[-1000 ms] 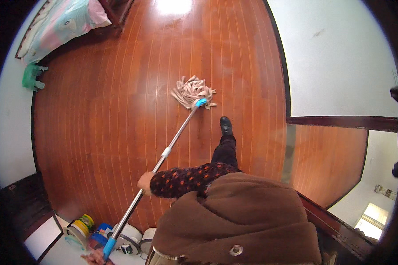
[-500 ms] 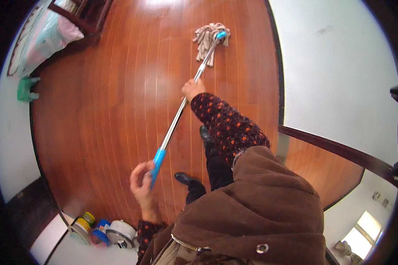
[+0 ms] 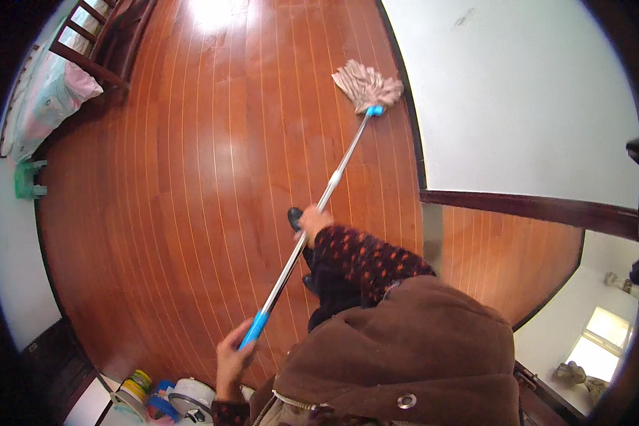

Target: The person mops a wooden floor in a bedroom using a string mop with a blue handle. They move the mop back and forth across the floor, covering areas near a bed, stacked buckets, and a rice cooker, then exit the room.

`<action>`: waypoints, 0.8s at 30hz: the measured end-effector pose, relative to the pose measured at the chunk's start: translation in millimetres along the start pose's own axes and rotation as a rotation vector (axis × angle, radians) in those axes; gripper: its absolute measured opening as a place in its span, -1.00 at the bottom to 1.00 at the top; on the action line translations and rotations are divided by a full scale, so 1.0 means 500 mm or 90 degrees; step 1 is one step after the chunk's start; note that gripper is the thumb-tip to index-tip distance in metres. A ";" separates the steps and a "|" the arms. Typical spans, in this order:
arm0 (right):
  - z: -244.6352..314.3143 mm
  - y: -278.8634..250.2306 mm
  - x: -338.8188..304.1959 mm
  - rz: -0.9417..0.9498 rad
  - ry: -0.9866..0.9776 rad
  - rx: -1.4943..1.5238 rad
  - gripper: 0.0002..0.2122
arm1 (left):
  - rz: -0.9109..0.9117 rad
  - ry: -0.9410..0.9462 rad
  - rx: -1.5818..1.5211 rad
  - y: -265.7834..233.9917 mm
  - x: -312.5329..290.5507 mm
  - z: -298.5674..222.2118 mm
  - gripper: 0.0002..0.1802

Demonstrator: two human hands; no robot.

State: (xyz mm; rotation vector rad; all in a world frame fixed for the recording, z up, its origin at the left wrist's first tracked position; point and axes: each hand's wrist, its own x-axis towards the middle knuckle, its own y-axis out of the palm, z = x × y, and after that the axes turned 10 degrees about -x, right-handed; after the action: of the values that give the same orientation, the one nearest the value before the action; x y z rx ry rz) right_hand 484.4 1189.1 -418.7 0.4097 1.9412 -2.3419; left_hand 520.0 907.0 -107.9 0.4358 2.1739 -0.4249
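Fingers (image 3: 236,336) of left hand (image 3: 231,358) and right hand (image 3: 316,224) curl closed round a mop (image 3: 334,179).
Left has the near blue grip (image 3: 255,329), right the pole (image 3: 284,274); strands (image 3: 368,84) lie far right on the floor (image 3: 184,227).

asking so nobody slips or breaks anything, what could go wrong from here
The mop head is close to the dark skirting, so it might bump or smear the wall. The glossy floor could be slippery under the black shoe. The blue grip in the left hand might knock something if pulled back.
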 end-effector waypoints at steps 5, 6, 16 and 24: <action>0.270 -0.065 -0.245 0.143 -0.366 0.050 -0.88 | -0.101 -0.039 0.050 -0.168 -0.305 0.169 -0.55; 0.290 -0.077 -0.279 0.132 -0.437 0.138 -0.81 | -0.187 -0.073 0.205 -0.183 -0.363 0.196 -0.75; 0.002 -0.118 -0.202 0.171 -0.291 0.193 -0.72 | -0.109 -0.025 0.178 0.041 -0.260 0.117 -0.54; -0.514 -0.124 0.132 0.064 -0.253 -0.035 -0.92 | -0.107 -0.027 -0.024 0.506 0.084 -0.230 -0.54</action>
State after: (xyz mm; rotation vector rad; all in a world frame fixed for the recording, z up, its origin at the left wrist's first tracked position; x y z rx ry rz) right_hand 447.6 1458.9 -418.4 0.0292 1.7468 -2.1052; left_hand 531.0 1187.9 -112.4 0.2217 2.1812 -0.4804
